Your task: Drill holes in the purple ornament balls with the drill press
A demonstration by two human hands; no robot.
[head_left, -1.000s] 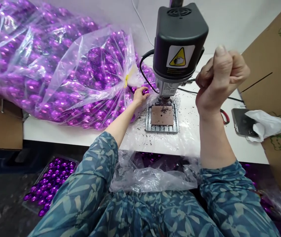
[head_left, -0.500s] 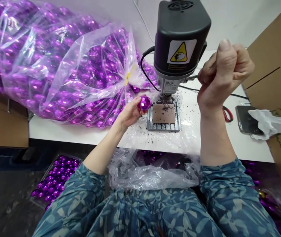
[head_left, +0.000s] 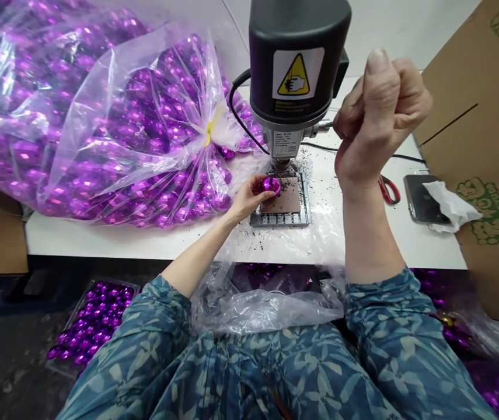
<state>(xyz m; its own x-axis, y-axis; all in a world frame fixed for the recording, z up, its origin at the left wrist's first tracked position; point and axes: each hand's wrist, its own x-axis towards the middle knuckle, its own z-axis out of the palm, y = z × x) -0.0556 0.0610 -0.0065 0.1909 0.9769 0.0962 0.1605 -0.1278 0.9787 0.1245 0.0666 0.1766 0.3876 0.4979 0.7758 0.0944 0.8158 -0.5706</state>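
Note:
Between the thumb and fingers of my left hand (head_left: 251, 198) is a shiny purple faceted ball (head_left: 271, 186). The ball is over the left part of a brown plate (head_left: 292, 201), which lies on the slotted metal base (head_left: 305, 204) of a small drill press (head_left: 297, 64). My right hand (head_left: 380, 116) is closed in a fist around the press's lever (head_left: 324, 125), with the grip end hidden inside the fingers. Dark shavings are scattered around the base and below the chuck (head_left: 281, 165).
A large clear bag (head_left: 100, 128) of purple balls, tied in yellow, fills the left. Red-handled scissors (head_left: 390, 189), a phone (head_left: 424, 199) and a crumpled tissue (head_left: 453, 204) lie right, beside a cardboard box (head_left: 489, 146). A tray of balls (head_left: 94, 321) sits below left; plastic film (head_left: 267, 309) hangs at the table edge.
My left hand has brought a purple ball from beside the tied bag rightward to the brown plate under the chuck. My right hand stays on the lever. The view has shifted slightly.

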